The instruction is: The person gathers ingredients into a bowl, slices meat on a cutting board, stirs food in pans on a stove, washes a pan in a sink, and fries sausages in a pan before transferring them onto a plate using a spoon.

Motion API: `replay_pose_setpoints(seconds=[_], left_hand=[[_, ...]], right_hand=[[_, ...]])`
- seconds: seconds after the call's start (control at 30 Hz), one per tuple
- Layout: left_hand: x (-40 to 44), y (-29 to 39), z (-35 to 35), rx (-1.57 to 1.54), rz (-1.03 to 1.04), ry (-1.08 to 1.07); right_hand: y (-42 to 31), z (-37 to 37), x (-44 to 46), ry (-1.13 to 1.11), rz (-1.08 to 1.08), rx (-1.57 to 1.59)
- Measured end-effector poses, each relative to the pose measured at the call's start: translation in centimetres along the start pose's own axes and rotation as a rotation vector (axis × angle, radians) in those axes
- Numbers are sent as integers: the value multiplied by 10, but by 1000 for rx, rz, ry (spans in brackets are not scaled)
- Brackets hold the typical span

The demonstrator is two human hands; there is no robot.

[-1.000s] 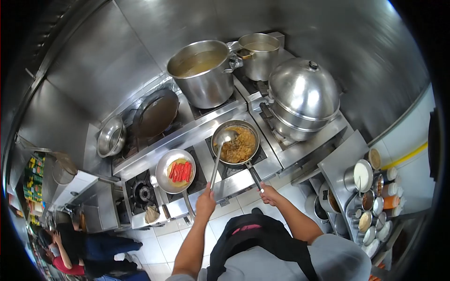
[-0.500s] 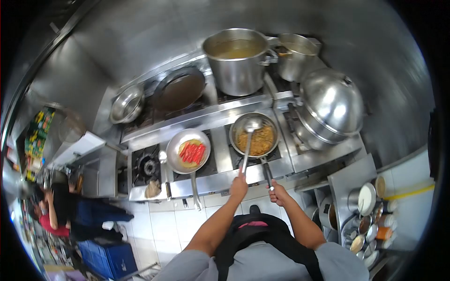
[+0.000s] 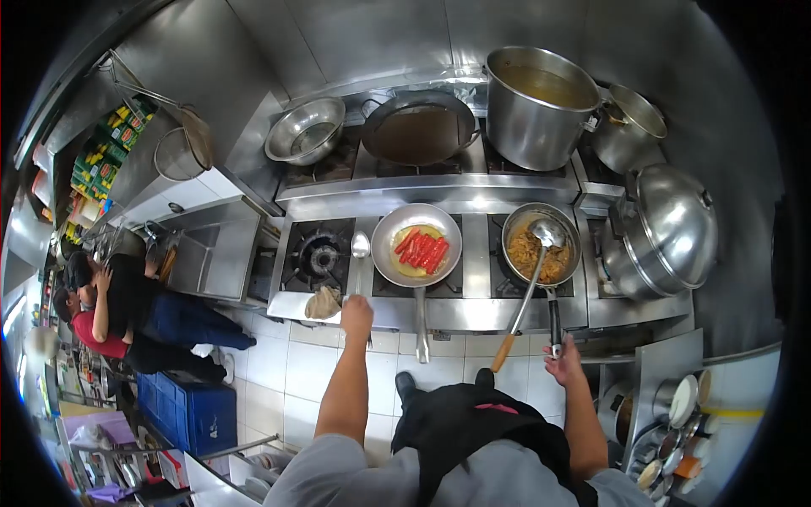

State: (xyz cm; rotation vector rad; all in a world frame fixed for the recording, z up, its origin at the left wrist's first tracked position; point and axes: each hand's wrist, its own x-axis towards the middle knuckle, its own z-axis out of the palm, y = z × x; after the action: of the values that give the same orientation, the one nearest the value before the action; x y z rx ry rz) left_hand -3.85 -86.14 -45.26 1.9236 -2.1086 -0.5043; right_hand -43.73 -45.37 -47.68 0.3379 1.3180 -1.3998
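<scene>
My left hand [image 3: 356, 313] is closed on the handle of a metal spoon [image 3: 361, 245], whose bowl lies on the stove between two burners. Right of it, a frying pan [image 3: 452, 224] holds red strips in yellowish liquid. My right hand [image 3: 566, 363] is by the end of the black handle of a second pan [image 3: 517, 217], its fingers loosely apart. That pan contains brownish, shredded-looking food [image 3: 525, 251]. A ladle [image 3: 525, 313] with a wooden handle end leans in it, untouched by either hand.
Behind stand a metal bowl [image 3: 306, 131], a dark wok [image 3: 418, 127], a large stockpot [image 3: 541, 118] and a smaller pot [image 3: 625, 127]. A domed steamer [image 3: 663, 232] is at right. A cloth [image 3: 323, 302] lies on the front ledge. Two people [image 3: 127, 304] stand at left.
My left hand has let go of the ladle and moved left to the spoon. My right hand's grip on the pan handle has loosened. The view has shifted leftward.
</scene>
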Motion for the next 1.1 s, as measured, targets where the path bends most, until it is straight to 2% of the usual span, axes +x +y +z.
replay_pose_setpoints(seconds=[0.07,0.13,0.2,0.23,0.27,0.33,0.4,0.47,0.53,0.57,0.6,0.63,0.67,0.7,0.73,0.77,0.8,0.83,0.9,1.0,1.03,1.1], left_hand=[[6,-37,8,75,-155,-70],[18,-93,55,44,-52,-60],[37,-111,73,4,47,-48],[43,-109,69,-78,31,-187],[47,-108,62,-157,11,-326],[56,-116,40,-204,11,-393],[60,-128,15,-227,208,-163],[54,-106,-49,-272,279,-174],[53,-76,-98,-313,343,-185],[56,-60,-110,-285,336,-207],[60,-45,-115,-256,328,-228],[63,-29,-116,-114,351,-239],[67,-15,-112,-110,354,-233],[72,-4,-105,7,315,-275],[76,5,-97,126,275,-315],[79,13,-89,174,305,-305],[81,16,-81,187,315,-300],[84,18,-72,193,282,-308],[90,16,-52,201,256,-316],[98,1,-29,209,337,-370],[98,-1,-24,164,345,-403],[97,-8,-19,125,347,-438]], right_hand=[[17,-14,-5,283,-75,-36],[53,-54,-10,333,-105,-149],[92,-84,-39,416,-41,-341],[117,-106,-52,434,-14,-386],[145,-127,-67,450,18,-432],[198,-153,-108,507,104,-329],[255,-181,-139,533,183,-88],[303,-198,-165,372,191,-21],[328,-190,-180,355,220,-89],[330,-179,-180,362,234,-223],[331,-167,-174,315,213,-499],[328,-166,-155,165,46,-1122],[325,-167,-126,49,-226,-1664],[316,-165,-88,31,-491,-1916],[280,-121,-57,40,-308,-1950],[226,-28,-73,195,-584,-1614],[155,84,-113,260,-424,-1164],[123,135,-114,173,-529,-1099],[113,192,-79,47,-591,-898],[164,223,26,-224,-272,-706],[163,231,45,-535,-654,-981],[153,255,45,-857,-1042,-1229]])
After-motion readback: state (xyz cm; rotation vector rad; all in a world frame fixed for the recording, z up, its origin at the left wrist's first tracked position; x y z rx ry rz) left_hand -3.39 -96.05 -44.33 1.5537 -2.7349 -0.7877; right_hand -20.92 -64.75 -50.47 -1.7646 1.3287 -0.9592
